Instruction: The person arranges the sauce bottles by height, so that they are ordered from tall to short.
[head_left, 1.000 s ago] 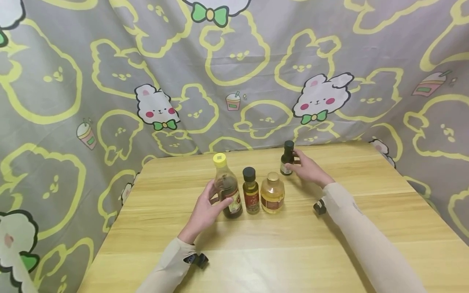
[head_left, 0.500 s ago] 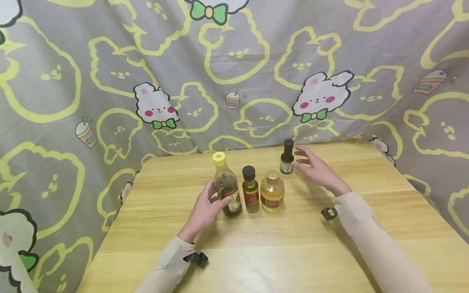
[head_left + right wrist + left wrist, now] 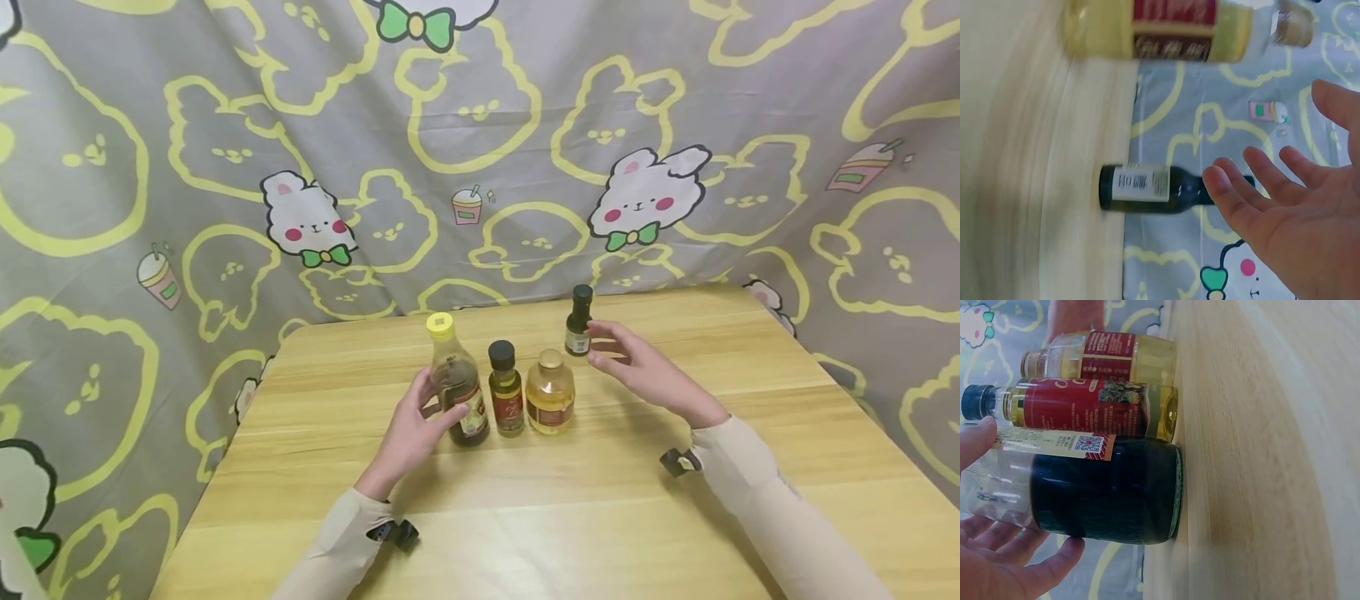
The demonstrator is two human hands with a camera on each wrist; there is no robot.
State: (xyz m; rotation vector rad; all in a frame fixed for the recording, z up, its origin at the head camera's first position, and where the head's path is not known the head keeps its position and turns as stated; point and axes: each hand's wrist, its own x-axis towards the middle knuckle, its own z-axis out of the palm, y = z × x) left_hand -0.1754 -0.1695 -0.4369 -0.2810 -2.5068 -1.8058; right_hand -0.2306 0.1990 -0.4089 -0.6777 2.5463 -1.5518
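Note:
My left hand (image 3: 410, 432) curls round a large clear bottle of dark sauce (image 3: 461, 387) with a yellow cap, which stands upright. The thumb lies across its label in the head view. Just to its right stands a slim oil bottle (image 3: 507, 400) with a black cap and red label. Beside that is a round bottle of pale yellow liquid (image 3: 551, 396) with a tan cap. A small dark bottle (image 3: 578, 325) with a white label stands farther back. Next to it, my right hand (image 3: 648, 371) has its fingers spread and holds nothing.
All the bottles stand on a light wood-grain table (image 3: 525, 525). A grey curtain (image 3: 375, 83) with yellow outlines and white bunnies hangs behind the table and along its sides.
My right hand has let go of the small dark bottle and drawn back toward the right. The left hand keeps its grip on the sauce bottle. The head view has shifted slightly.

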